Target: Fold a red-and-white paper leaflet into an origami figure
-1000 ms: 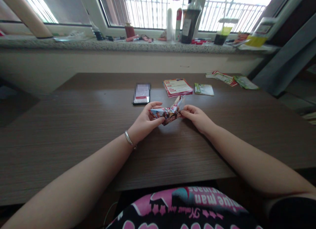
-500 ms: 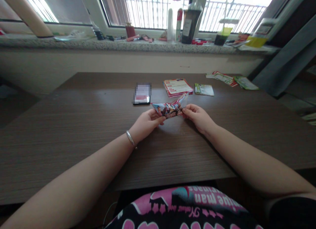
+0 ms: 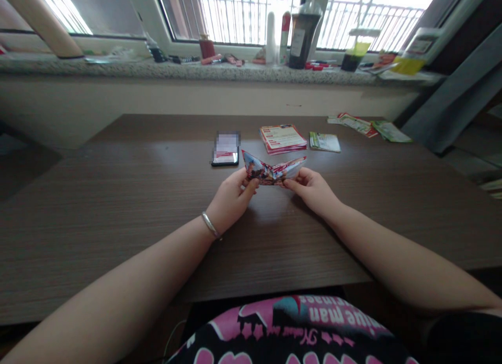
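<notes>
A colourful printed sheet of paper [image 3: 273,171], folded into a boat-like shape with two raised points, is held just above the table. My left hand [image 3: 232,195] pinches its left end, thumb on the near side and fingers behind. At the right end, my right hand [image 3: 311,189] grips the lower edge between thumb and fingers. Behind the folded paper lie a phone [image 3: 226,148] at the left and a stack of printed sheets [image 3: 283,138] in the middle. The fingertips behind the paper are partly hidden.
The brown table [image 3: 129,207] reaches back to the wall below the window. A small printed packet [image 3: 324,142] lies right of the stack, with several leaflets [image 3: 356,125] at the far right corner. Bottles, including a dark one [image 3: 304,40], crowd the granite sill [image 3: 235,74].
The folded paper has been turned to sit more level, its left point now raised and its right point lower. Both hands still grip it, the right thumb shifted slightly inward.
</notes>
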Action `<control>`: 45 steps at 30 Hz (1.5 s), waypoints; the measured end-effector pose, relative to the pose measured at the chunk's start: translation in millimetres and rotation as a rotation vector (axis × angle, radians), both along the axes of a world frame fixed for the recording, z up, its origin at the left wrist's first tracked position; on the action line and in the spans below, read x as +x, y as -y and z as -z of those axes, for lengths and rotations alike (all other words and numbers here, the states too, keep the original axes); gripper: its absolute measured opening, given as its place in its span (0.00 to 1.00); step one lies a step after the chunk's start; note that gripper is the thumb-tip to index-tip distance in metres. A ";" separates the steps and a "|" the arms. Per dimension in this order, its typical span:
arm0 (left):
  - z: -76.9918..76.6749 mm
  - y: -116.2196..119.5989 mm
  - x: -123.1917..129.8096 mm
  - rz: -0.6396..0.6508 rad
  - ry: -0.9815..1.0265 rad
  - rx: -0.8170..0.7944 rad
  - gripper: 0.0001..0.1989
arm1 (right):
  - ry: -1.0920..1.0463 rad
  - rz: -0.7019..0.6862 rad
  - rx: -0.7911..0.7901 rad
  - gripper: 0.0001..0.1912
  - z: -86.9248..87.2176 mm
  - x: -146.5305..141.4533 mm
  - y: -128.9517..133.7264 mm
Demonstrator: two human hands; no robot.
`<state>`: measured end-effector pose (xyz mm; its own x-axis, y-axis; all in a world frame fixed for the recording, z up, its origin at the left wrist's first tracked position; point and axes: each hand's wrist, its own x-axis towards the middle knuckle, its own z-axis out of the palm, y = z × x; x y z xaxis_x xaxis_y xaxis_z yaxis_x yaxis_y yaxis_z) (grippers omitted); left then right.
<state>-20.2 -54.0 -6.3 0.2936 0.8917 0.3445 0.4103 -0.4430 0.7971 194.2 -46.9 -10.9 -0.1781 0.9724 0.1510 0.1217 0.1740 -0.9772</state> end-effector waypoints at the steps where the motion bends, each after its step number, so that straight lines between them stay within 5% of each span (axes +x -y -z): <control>1: -0.5 0.3 -0.2 0.004 -0.014 0.019 0.11 | 0.016 -0.001 0.017 0.10 -0.8 -0.4 0.9; 9: -7.2 6.0 4.2 0.040 -0.104 0.093 0.07 | 0.156 -0.053 0.112 0.11 -3.2 -2.5 8.9; 19: -5.3 6.7 11.1 0.113 0.201 -0.280 0.11 | 0.014 -0.139 0.053 0.17 -6.2 -4.1 8.9; 34: -5.8 10.5 17.2 0.109 0.288 -0.368 0.19 | -0.165 -0.143 -0.117 0.18 -4.4 -16.3 12.8; 45: -6.1 12.5 16.3 0.043 0.247 -0.353 0.18 | -0.171 -0.081 -0.054 0.14 -6.5 -15.8 12.4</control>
<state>-3.9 -66.4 -0.2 0.2802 0.9561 0.0853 0.1755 -0.1384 0.9747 178.3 -59.3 -4.4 -0.2326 0.9633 0.1341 -0.0596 0.1235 -0.9905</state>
